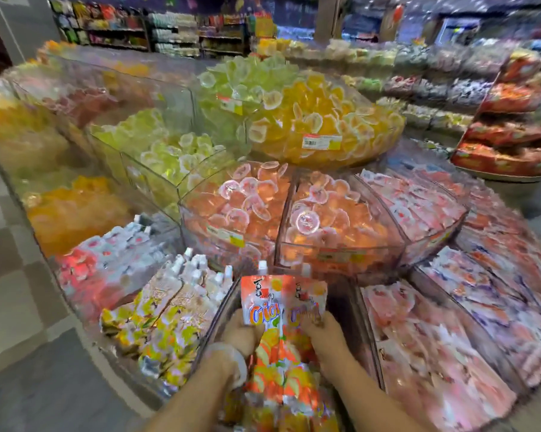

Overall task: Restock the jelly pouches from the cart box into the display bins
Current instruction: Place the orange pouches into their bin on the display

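Observation:
Two orange jelly pouches with white spouts stand upright in the near middle bin. My left hand (242,333) grips the left pouch (261,302) at its lower part. My right hand (323,336) grips the right pouch (309,302) beside it. More orange pouches (278,378) lie stacked in the same clear bin (219,316) just below my hands. The cart box is not in view.
A bin of yellow pouches (166,319) sits to the left, flat pink packs (431,353) to the right. Above, clear bins hold orange jelly cups (325,213), green cups (175,151) and yellow cups (325,120). Shop shelves fill the background; grey floor lies at left.

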Tool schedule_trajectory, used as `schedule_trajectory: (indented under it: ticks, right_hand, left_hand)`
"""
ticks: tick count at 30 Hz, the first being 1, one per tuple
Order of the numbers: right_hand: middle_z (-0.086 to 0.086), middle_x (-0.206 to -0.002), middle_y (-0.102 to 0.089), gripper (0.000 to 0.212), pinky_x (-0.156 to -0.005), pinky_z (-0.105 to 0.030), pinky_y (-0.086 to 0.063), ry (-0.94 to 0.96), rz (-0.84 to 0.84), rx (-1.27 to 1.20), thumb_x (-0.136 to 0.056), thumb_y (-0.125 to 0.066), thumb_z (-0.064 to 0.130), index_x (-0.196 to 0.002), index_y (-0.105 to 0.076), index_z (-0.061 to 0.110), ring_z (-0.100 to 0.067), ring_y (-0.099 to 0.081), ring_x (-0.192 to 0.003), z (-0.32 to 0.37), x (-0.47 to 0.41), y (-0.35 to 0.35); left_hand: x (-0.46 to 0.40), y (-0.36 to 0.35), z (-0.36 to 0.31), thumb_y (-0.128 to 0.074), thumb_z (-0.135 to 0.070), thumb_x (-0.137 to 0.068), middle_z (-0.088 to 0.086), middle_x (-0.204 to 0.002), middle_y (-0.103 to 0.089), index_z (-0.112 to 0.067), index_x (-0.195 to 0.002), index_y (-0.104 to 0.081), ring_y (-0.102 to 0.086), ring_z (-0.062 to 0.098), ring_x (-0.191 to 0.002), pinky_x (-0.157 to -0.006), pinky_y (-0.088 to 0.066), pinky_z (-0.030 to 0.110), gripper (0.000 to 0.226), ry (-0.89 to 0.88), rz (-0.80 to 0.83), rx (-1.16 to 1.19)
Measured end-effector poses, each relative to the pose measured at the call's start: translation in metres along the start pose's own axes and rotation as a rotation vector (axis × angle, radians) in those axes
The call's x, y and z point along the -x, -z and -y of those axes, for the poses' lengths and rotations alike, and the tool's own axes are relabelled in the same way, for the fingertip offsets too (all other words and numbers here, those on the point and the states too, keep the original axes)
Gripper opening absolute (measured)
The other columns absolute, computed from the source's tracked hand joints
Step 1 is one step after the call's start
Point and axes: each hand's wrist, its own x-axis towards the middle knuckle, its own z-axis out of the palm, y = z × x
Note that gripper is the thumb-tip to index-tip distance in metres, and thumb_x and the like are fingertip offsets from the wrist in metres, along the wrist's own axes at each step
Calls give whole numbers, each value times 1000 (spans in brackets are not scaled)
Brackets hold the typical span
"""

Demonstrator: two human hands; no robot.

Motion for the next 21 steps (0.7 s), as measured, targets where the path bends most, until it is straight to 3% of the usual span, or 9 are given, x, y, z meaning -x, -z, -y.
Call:
schedule_trajectory:
  ticks: [2, 4, 6, 9, 12, 14, 16, 19, 21]
  right_hand:
    - [-11, -101, -66, 12, -91, -43, -48, -29, -48, -16, -88, -62, 8, -99, -59, 14, -25, -60, -93, -7, -10, -4]
    - [-8, -101, -66, 15, -94, -43, -48, -56, -67, -30, -88, -62, 7, -101, -59, 14, -24, -61, -95, -12, -16, -7]
    - [-7, -100, -68, 17, -94, -44, -50, -85, -63, -27, -87, -63, 7, -100, -60, 17, -25, -64, -96, -19, -23, -7]
    - [-10, -105, -69, 19, -94, -47, -51, -119, -90, -6, -86, -66, 8, -104, -62, 15, -27, -65, -99, -33, -40, -4]
    - [-13, -107, -69, 22, -94, -47, -51, -149, -78, 3, -86, -65, 6, -107, -63, 11, -29, -65, -100, -41, -53, -4]
    - [-12, -107, -69, 21, -94, -46, -51, -152, -61, 16, -86, -65, 7, -107, -62, 13, -28, -65, -100, -43, -58, -5]
    - [-9, -108, -69, 23, -94, -45, -52, -142, -36, 23, -87, -65, 9, -109, -62, 15, -26, -65, -101, -43, -60, -2]
    - [-4, -109, -67, 27, -90, -37, -52, -132, 17, 72, -89, -62, 11, -115, -60, 18, -22, -64, -102, -39, -60, 4]
    - [-4, -109, -67, 27, -90, -37, -52, -125, 28, 82, -90, -60, 10, -115, -60, 18, -21, -64, -102, -36, -60, 6]
  left_hand:
    - [-20, -4, 5, -60, 4, -84, 19, -89, -68, 0, -101, -63, -64, 30, -81, -66, -45, 20, 17, 70, -6, 36]
    - [-36, -9, 10, -56, 8, -85, 11, -68, -60, -8, -82, -59, -58, 17, -58, -52, -43, 12, 17, 117, -31, 25]
    - [-48, -15, 19, -53, 11, -84, 7, -62, -55, -11, -77, -55, -51, 15, -51, -41, -38, 12, 22, 152, -44, 47]
    - [-65, -26, 25, -49, 7, -90, 3, -70, -53, -21, -72, -49, -47, 17, -63, -55, -38, 18, 33, 238, -15, 110]
    - [-78, -30, 28, -46, 3, -94, -5, -71, -46, -15, -97, -59, -44, 9, -64, -63, -38, 21, 22, 305, -32, 126]
    - [-86, -33, 29, -44, 1, -95, -1, -79, -50, 1, -127, -53, -57, 21, -81, -68, -40, 24, 33, 381, -72, 182]
    - [-94, -39, 33, -40, -6, -98, 12, -104, -55, -3, -123, -55, -56, 30, -108, -84, -43, 30, 30, 419, -84, 172]
    - [-96, -50, 32, -42, -17, -97, 25, -111, -53, -8, -89, -57, -54, 30, -97, -100, -46, 44, 20, 449, -109, 229]
    - [-98, -55, 34, -45, -30, -97, 26, -126, -54, 1, -114, -57, -56, 35, -111, -103, -44, 45, 37, 510, -125, 183]
